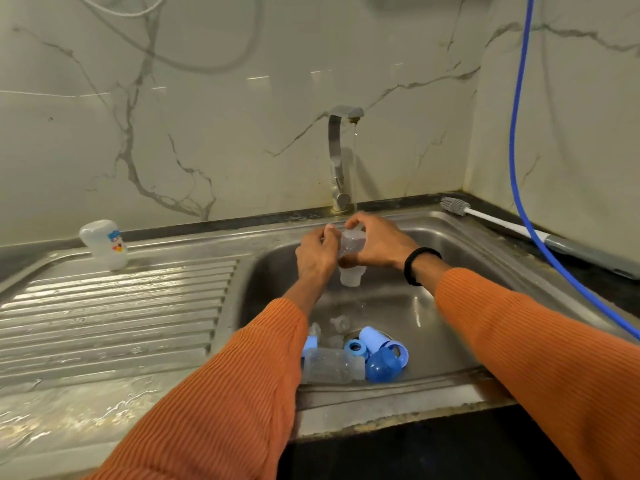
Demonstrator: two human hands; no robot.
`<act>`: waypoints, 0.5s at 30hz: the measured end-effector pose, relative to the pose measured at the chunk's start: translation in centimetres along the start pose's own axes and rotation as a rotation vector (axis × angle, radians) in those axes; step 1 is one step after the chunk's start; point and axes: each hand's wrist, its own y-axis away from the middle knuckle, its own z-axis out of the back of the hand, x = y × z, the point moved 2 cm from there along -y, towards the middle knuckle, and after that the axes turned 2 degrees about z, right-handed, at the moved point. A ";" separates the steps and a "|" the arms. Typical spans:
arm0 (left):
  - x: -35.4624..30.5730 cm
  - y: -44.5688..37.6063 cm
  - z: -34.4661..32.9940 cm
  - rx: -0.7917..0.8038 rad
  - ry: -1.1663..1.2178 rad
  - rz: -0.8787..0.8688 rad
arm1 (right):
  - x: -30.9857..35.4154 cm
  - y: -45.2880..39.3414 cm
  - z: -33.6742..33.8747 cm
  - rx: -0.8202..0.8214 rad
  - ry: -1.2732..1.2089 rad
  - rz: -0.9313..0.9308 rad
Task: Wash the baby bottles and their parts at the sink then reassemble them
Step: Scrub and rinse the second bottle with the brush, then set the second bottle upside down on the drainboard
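Rinsing one bottle under the running tap, with the rest of the parts waiting below.

We hold a clear bottle (350, 259) mouth down between both hands over the sink (450, 244): our right hand (379, 244) grips its upper body and our left hand (317, 254) closes on its other side, fingertips at the upturned base. The water stream (355, 168) from the tap (337, 157) falls just behind our right fingers. We judge this the rinse step; next we need to drain it and set it aside. Below our wrists lie another clear bottle (332, 366), a blue cap (381, 367) and a blue ring (356, 348). A finished-looking bottle (104, 244) stands far left of our left hand; the brush (491, 218) lies right of our right.
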 end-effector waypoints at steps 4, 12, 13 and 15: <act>-3.0 -0.2 3.5 0.148 -0.200 -0.024 | 2.6 0.4 0.4 -0.017 -0.039 0.014; -4.9 0.8 16.9 0.241 -0.245 -0.109 | 11.7 -0.5 -1.1 0.009 -0.139 0.192; -4.4 0.9 18.6 0.214 -0.243 -0.126 | 13.2 -1.0 -1.8 0.020 -0.138 0.210; -3.1 0.8 21.8 0.144 -0.255 -0.179 | 16.3 -2.1 -3.3 0.032 -0.153 0.243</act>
